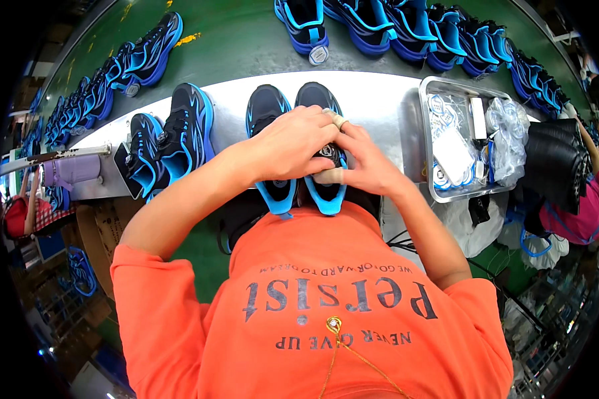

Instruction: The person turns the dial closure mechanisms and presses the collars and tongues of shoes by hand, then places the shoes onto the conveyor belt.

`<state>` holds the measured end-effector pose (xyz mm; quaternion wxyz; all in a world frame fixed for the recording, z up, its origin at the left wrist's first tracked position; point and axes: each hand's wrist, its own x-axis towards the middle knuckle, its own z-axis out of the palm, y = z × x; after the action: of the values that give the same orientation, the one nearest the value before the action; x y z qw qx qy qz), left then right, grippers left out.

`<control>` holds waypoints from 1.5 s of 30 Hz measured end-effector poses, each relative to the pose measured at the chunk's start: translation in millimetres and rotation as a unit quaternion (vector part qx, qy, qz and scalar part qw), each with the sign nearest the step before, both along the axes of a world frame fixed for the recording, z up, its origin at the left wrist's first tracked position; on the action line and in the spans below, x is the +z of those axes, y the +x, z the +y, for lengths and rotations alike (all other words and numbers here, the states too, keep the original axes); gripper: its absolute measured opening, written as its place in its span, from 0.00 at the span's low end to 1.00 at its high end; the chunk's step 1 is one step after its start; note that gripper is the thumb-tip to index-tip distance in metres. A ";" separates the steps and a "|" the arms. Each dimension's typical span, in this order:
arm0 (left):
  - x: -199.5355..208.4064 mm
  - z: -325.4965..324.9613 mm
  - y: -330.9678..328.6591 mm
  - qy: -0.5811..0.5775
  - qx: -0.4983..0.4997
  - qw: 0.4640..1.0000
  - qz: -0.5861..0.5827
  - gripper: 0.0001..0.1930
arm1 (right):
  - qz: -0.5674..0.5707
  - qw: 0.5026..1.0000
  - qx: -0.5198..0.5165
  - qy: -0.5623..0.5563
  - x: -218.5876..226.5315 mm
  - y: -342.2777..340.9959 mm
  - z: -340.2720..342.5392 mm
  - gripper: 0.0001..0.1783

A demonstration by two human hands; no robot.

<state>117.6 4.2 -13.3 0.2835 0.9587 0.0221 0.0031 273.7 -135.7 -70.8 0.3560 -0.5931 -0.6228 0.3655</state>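
Observation:
Two black and blue sneakers lie side by side in front of me, toes pointing away, the left sneaker (262, 101) and the right sneaker (316, 95). Across the instep of the right one, my left hand (291, 141) reaches with its fingers bent and closed on the upper. My right hand (365, 159) grips the same shoe from its right side, thumb and forefinger around a round dial (327, 152) on the tongue. Pale coverings wrap that thumb and a finger. Both hands meet over the shoe and partly hide its middle; the fingertips' exact hold is hidden.
Another sneaker pair (185, 126) stands at the left on the metal bench (379, 100). At the right, a metal tray (424, 143) holds round tags, white pieces and plastic bags. Beyond runs a green conveyor belt (239, 46) with rows of sneakers (416, 33). Other people sit at both sides.

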 end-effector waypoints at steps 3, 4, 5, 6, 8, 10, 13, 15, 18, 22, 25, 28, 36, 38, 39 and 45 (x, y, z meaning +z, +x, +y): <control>9.4 -9.8 -18.3 0.006 0.074 0.997 -0.026 0.20 | 0.172 0.984 -0.011 -0.045 9.5 16.9 -5.0 0.35; 11.8 -13.5 -28.4 0.010 0.125 0.991 -0.057 0.22 | 0.173 0.984 -0.010 -0.047 18.0 17.0 -2.5 0.35; 15.5 -13.5 -38.5 -0.004 0.174 0.983 -0.058 0.21 | 0.122 0.991 -0.003 -0.060 28.4 16.7 2.0 0.33; 15.7 -11.7 -44.8 -0.008 0.230 0.969 -0.093 0.15 | 0.068 0.995 0.002 -0.073 34.6 15.7 5.0 0.31; 18.0 -8.6 -56.8 -0.063 0.326 0.940 -0.076 0.10 | 0.079 0.996 -0.014 -0.032 33.4 5.5 5.2 0.24; 18.7 -10.2 -66.9 -0.113 0.365 0.923 -0.047 0.08 | 0.028 0.998 -0.026 -0.047 36.0 -0.4 8.5 0.21; 10.6 -13.8 -75.8 -0.197 0.409 0.891 -0.021 0.08 | -0.007 0.998 -0.020 -0.064 34.5 -4.1 5.4 0.20; 0.3 -17.3 -77.9 -0.229 0.409 0.883 -0.032 0.09 | -0.002 0.996 -0.026 -0.080 34.5 -4.8 4.5 0.20; 2.4 -18.4 -72.5 -0.230 0.412 0.882 -0.015 0.11 | -0.003 0.999 -0.019 -0.049 39.8 -2.6 5.1 0.21; 2.3 -22.1 -72.2 -0.196 0.413 0.889 -0.016 0.09 | -0.053 0.992 -0.022 -0.108 61.6 -1.5 11.1 0.29; 11.4 -37.4 -66.7 -0.082 0.408 0.902 -0.116 0.06 | -0.051 0.997 0.003 -0.052 53.8 -7.6 8.8 0.27; 25.1 -64.3 -66.1 -0.278 0.356 0.892 0.018 0.07 | 0.018 0.997 0.037 -0.064 50.0 2.4 11.8 0.25; -9.1 -97.5 -42.3 -0.773 0.410 0.483 0.026 0.14 | -0.008 0.993 0.088 -0.083 44.2 14.9 26.3 0.22; -9.0 -99.4 -39.2 -0.767 0.423 0.482 0.012 0.14 | -0.011 0.993 0.092 -0.074 46.5 14.5 27.8 0.21; -9.0 -100.0 -38.7 -0.767 0.425 0.481 0.012 0.14 | -0.037 0.994 0.078 -0.073 51.5 8.8 27.5 0.19; -6.0 -97.0 -31.7 -0.746 0.448 0.493 0.033 0.17 | 0.043 0.994 0.055 -0.089 36.5 5.8 29.9 0.12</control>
<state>85.9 -92.8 -19.3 0.8523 0.2511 0.4518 0.0801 279.5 -105.9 -34.2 0.3076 -0.5706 -0.6038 0.4639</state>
